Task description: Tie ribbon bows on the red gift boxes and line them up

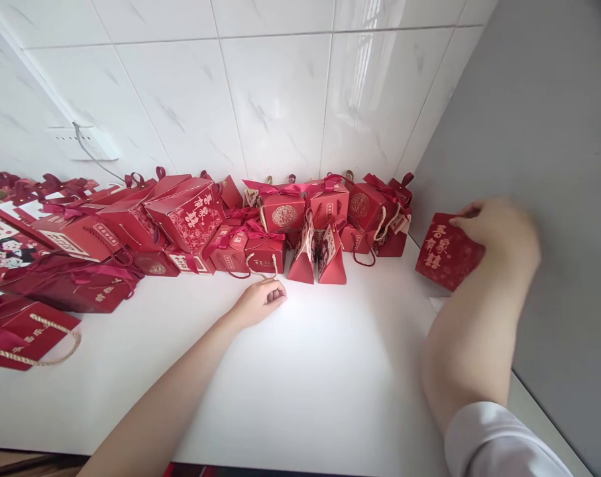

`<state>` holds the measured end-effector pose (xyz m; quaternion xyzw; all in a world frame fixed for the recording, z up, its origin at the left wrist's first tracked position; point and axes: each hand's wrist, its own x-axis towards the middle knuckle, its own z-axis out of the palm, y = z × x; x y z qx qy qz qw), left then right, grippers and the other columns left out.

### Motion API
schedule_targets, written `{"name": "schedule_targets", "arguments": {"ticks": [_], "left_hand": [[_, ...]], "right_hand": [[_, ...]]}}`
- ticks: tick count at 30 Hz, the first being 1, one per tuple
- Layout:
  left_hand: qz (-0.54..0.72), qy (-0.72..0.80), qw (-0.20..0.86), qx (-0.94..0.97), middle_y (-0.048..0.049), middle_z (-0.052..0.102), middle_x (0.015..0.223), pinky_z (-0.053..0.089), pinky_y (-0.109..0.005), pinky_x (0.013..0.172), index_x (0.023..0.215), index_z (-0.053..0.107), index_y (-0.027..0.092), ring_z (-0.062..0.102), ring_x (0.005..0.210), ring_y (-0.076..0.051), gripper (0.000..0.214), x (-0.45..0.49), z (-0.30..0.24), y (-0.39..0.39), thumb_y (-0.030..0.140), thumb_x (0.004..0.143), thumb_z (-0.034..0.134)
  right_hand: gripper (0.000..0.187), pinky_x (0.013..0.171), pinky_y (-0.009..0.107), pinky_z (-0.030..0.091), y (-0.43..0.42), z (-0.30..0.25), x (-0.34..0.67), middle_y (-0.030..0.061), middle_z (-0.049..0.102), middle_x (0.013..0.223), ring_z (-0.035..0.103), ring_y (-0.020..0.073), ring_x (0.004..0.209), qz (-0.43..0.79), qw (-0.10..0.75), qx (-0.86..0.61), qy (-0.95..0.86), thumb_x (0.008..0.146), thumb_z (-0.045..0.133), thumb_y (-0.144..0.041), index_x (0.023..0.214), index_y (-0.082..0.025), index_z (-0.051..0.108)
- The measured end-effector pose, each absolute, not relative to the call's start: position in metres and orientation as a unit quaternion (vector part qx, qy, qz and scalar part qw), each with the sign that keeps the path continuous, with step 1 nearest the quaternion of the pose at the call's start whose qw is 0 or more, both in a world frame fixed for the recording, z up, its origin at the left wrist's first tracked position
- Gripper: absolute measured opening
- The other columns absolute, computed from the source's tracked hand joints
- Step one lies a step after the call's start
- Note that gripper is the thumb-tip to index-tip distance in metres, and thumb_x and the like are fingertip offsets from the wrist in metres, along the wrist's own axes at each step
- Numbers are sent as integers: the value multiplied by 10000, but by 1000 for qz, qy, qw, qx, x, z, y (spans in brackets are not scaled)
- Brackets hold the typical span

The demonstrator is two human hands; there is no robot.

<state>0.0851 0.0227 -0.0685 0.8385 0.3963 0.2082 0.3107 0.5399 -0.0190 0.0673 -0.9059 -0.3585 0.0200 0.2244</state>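
Observation:
On the right, my right hand (493,225) grips a red gift box (444,255) with pale gold Chinese characters. The box is tilted beside the grey panel, and part of my grip is hidden behind the wrist. My left hand (260,301) rests on the white tabletop with its fingers curled in a loose fist, nothing seen in them. Just behind it stands a small red gift box (266,255) with a cream rope handle. Two narrow triangular red boxes (332,262) stand side by side to the right of that hand.
Several red gift boxes (188,212) with ribbons are stacked along the tiled wall (280,99). One box (26,331) with a rope handle lies at the left. A grey panel (558,165) bounds the right side. A cable hangs from the wall socket (89,144).

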Motion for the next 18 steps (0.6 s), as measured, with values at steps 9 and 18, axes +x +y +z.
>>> {"name": "schedule_targets", "arguments": {"ticks": [9, 18], "left_hand": [[210, 397, 310, 838, 7, 563, 775, 429, -250, 648, 842, 632, 190, 517, 680, -120, 119, 85, -69, 22, 292, 864, 574], [212, 397, 313, 836, 7, 573, 783, 438, -252, 672, 847, 632, 192, 526, 700, -122, 96, 86, -68, 22, 271, 856, 579]], "right_hand": [[388, 824, 365, 427, 14, 52, 518, 200, 667, 1161, 576, 265, 1027, -53, 324, -832, -447, 890, 559, -337, 1215, -137, 631], [375, 729, 383, 517, 1, 92, 381, 73, 728, 997, 683, 294, 901, 92, 246, -658, -706, 901, 519, -577, 1092, -275, 631]]}}
